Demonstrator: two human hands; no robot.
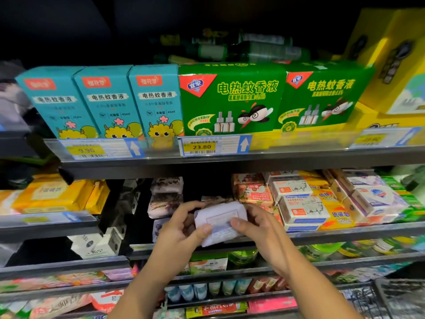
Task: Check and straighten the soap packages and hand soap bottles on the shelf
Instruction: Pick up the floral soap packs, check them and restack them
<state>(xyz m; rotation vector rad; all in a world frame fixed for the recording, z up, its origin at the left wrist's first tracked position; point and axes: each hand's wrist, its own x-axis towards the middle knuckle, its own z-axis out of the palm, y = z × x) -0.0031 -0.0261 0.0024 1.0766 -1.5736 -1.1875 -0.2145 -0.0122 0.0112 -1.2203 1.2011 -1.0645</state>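
My fingers (204,229) are curled round a pale soap package (220,215). My left hand (181,226) grips its left end and my right hand (259,224) its right end, thumbs on the printed face. I hold it tilted, just in front of the shelf (345,232), between the stacked purple soap packages (165,200) and the goat soap boxes (301,210).

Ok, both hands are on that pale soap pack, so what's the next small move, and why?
Probably ease the pale soap pack into the dark gap between the floral-wrapped stack and the peach packs, laid level. The left hand and right hand hold it tilted in front of the shelf, and that slot looks part empty.
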